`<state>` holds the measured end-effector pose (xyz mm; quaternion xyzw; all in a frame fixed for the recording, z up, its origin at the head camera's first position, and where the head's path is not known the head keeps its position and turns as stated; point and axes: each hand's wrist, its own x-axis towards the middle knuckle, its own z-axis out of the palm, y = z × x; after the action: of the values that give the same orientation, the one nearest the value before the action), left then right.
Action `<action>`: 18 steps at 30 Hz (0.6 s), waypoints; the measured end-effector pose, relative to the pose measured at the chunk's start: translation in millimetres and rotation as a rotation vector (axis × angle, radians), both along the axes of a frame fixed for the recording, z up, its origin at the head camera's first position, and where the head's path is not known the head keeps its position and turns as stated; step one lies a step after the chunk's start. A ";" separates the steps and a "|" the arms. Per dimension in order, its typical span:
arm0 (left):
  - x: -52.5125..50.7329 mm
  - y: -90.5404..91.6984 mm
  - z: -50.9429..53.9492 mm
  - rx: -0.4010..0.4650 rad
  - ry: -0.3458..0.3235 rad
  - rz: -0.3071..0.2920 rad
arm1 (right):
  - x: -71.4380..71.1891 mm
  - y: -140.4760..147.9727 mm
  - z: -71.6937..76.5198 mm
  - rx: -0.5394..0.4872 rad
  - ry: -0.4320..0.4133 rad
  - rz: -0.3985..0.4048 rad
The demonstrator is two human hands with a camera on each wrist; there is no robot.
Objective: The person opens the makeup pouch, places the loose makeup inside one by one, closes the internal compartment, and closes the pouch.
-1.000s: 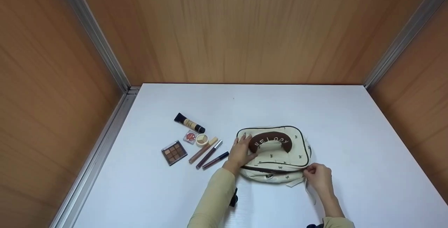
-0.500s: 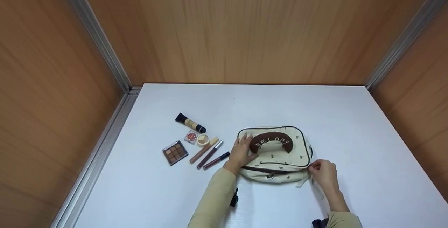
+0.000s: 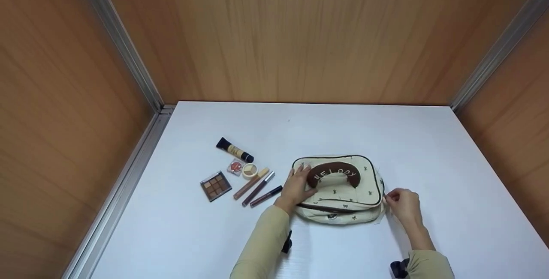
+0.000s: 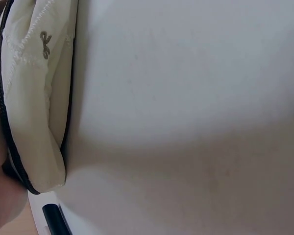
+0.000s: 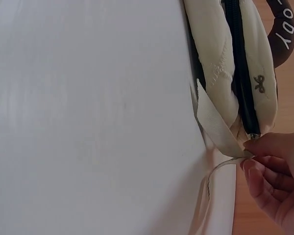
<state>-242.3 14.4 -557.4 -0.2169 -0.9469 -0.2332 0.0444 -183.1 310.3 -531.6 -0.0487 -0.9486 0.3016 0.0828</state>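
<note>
A cream makeup bag [image 3: 343,193] with dark piping, small bow prints and a brown lettered handle [image 3: 319,172] lies on the white table. My left hand [image 3: 295,188] rests on the left side of its top, fingers extended beside the handle. At the bag's front right corner, my right hand [image 3: 404,205] pinches the zipper pull between thumb and fingers. In the right wrist view, a pale ribbon [image 5: 218,122] trails from those fingertips, and the dark zipper [image 5: 242,73] runs up to them. The left wrist view shows the bag's side [image 4: 34,112] and only part of the left hand.
Left of the bag lie an eyeshadow palette [image 3: 215,186], a black-and-beige tube [image 3: 234,150], a small red compact [image 3: 235,167], a round tricolour pot [image 3: 249,170] and three slim lip gloss tubes [image 3: 258,189]. Wooden panels [image 3: 317,34] wall in the table.
My right hand has moved right and slightly away along the bag's corner, with the zipper pull and ribbon. The left hand has stayed on the bag.
</note>
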 end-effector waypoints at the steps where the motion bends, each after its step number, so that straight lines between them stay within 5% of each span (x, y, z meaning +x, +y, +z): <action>1: -0.1 0.0 0.0 0.000 0.002 -0.001 | -1.2 1.0 0.6 0.004 0.004 0.007; 18: -0.3 -0.6 -2.9 -0.011 0.010 -0.007 | -25.0 15.4 6.1 0.104 0.063 0.114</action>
<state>-242.6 13.8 -560.3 -0.2218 -0.9472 -0.2268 0.0471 -208.1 325.6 -525.5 0.0193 -0.9611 0.2576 0.0974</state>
